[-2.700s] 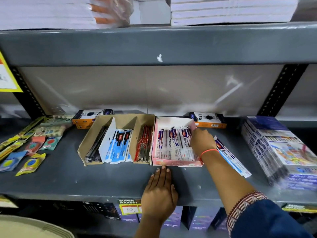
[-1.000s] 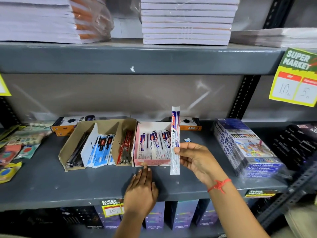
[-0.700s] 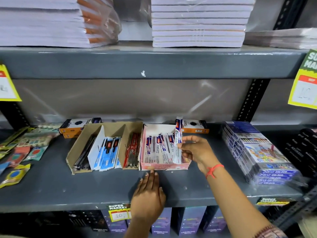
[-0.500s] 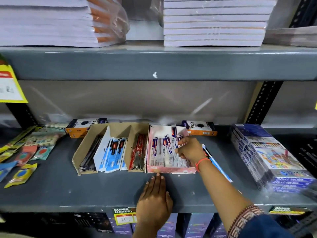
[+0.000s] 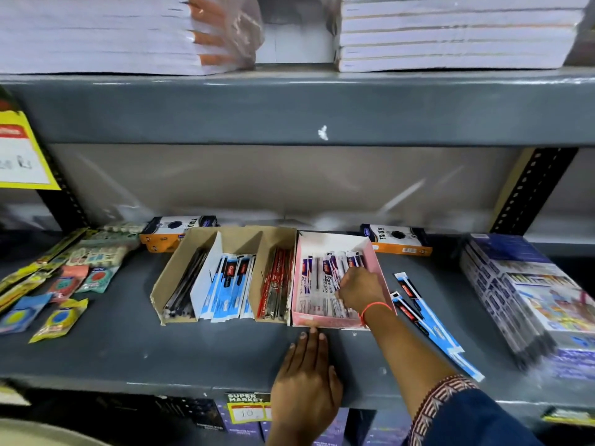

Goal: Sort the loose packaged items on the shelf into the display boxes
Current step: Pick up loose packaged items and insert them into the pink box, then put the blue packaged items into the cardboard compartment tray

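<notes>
A pink display box stands on the grey shelf and holds white-and-purple pen packets. My right hand is inside this box, fingers curled down onto one of those packets. My left hand lies flat on the shelf, fingertips touching the box's front wall. Two loose blue pen packets lie on the shelf just right of the pink box. Left of it, a brown cardboard box holds dark pens, blue packets and red packets.
Two orange-and-black cartons stand at the back. A stack of wrapped colour sets fills the right end. Several loose sachets lie at the left. The upper shelf beam hangs overhead.
My right hand carried a white-and-purple packet from the shelf's right side into the pink box and now presses lower among the packets. The left hand stayed put.
</notes>
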### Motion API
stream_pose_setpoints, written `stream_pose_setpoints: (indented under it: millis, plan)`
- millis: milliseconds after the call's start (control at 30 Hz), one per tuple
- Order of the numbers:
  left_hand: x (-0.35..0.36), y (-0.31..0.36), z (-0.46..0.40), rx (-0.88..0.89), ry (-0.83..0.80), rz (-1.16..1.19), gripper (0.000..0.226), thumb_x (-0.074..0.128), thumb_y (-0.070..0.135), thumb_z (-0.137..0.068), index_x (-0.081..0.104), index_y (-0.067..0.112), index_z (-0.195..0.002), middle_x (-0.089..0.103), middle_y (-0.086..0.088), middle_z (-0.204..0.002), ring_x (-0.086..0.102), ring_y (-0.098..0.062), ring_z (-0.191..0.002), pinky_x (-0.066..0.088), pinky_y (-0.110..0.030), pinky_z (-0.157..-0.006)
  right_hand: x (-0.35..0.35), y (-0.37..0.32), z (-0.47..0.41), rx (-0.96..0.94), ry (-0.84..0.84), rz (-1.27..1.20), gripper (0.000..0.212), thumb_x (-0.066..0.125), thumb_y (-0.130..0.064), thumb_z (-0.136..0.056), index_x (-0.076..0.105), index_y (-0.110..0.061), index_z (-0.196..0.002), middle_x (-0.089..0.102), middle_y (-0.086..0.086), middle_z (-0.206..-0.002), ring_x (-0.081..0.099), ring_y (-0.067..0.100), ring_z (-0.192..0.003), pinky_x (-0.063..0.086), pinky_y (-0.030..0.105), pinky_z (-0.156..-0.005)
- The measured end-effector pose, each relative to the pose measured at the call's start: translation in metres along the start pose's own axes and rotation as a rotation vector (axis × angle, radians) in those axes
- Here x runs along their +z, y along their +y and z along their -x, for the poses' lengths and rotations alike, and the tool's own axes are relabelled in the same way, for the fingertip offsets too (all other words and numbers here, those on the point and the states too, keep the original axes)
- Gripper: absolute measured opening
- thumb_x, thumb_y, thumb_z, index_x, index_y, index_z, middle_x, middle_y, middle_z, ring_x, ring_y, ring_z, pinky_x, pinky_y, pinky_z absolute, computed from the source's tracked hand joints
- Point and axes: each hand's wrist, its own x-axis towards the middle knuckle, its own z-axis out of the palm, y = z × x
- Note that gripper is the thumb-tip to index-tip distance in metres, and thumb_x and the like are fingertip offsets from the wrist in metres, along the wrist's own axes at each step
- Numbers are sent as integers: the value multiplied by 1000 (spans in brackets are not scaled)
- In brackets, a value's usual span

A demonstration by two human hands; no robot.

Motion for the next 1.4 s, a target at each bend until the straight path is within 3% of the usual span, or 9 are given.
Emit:
stream_pose_setpoints:
  millis: [167, 300, 433, 500, 700, 933, 1167, 1300, 1400]
  plan:
    - [-1, 0, -1, -6, -14, -3, 51, 41, 32, -74, 69, 6, -107, 69, -9, -111, 66, -22, -99, 51, -34, -86, -5, -1, 5, -31, 26, -12, 18, 56, -7, -86, 62, -2, -102, 69, 14, -103, 65, 29, -100, 52, 29, -83]
    - [-3, 1, -1, -12, -29, 1, 50, 38, 32, -77, 68, 7, -108, 69, -8, -111, 66, -21, -101, 52, -39, -84, -25, 12, 10, -15, 137, -189, 23, 49, -6, -81, 48, -9, -58, 57, 11, -65, 55, 30, -72, 46, 28, -68]
    - [-1, 2, -1, -29, -35, -7, 66, 10, 34, -95, 68, 6, -108, 69, -10, -111, 65, -23, -102, 28, -28, -106, -51, 56, 21, 151, 368, -364, 19, 51, -13, -83, 63, -1, -91, 66, 24, -98, 58, 37, -84, 39, 30, -70]
    - [-1, 3, -1, -38, 1, -39, 69, 7, 34, -95, 68, 5, -107, 69, -10, -110, 66, -24, -101, 16, -25, -105, -55, 82, 27, 210, 293, -242, 24, 55, -14, -84, 63, 2, -99, 66, 28, -108, 61, 43, -98, 42, 33, -73]
    - [-3, 5, 0, -42, -20, -12, 58, 19, 29, -90, 70, 6, -104, 70, -8, -108, 66, -22, -99, 54, -36, -79, -50, 121, 45, 237, 54, 14, 37, 65, -17, -79, 60, 0, -112, 65, 21, -115, 61, 36, -108, 49, 33, -85]
    - [-3, 4, 0, -29, -40, -70, 52, 34, 31, -76, 70, 6, -104, 70, -8, -109, 66, -22, -99, 51, -31, -85, -47, 125, 37, 255, 49, 12, 34, 64, -18, -80, 62, 2, -108, 68, 18, -111, 64, 33, -103, 47, 28, -77]
    - [-4, 3, -1, -38, -70, -124, 52, 34, 33, -76, 70, 7, -105, 69, -6, -110, 66, -20, -100, 51, -40, -83, -45, 147, 30, 251, 204, 20, 28, 59, -17, -77, 63, -5, -103, 65, 22, -111, 60, 37, -105, 49, 37, -86]
    - [-6, 4, 0, -40, -92, -85, 52, 35, 32, -77, 70, 7, -105, 69, -7, -110, 66, -21, -100, 53, -39, -81, -57, 147, 22, 282, 55, -46, 26, 65, -14, -77, 66, 0, -99, 69, 19, -106, 62, 31, -88, 44, 27, -71]
    - [-7, 5, 0, -48, -97, -69, 52, 35, 32, -76, 69, 6, -106, 69, -8, -110, 66, -22, -100, 39, -30, -95, -65, 145, 17, 294, -72, -39, 26, 69, -15, -76, 68, 2, -95, 66, 18, -96, 54, 24, -79, 39, 19, -59]
